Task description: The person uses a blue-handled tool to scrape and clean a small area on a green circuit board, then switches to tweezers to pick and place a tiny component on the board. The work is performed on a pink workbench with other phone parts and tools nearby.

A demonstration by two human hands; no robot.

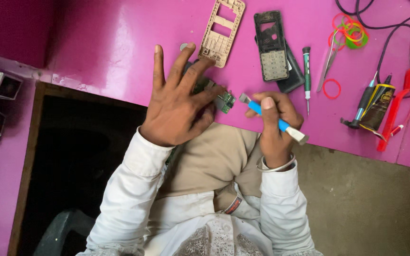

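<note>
My left hand (179,102) presses flat, fingers spread, on a green circuit board (224,101) at the pink surface's (119,38) near edge to steady it, while my right hand (274,121) grips a blue pry tool (274,118), tip toward the board.

Your left hand (179,102) lies flat on circuit board (224,100) at table (119,57) edge. Your right hand (274,121), just right of board, grips pry tool (274,118). Beyond the hands: phone frame (222,31), keypad housing (271,45) to its right, then screwdriver (306,76), tweezers (328,64), rubber bands (349,31) farther right.
</note>
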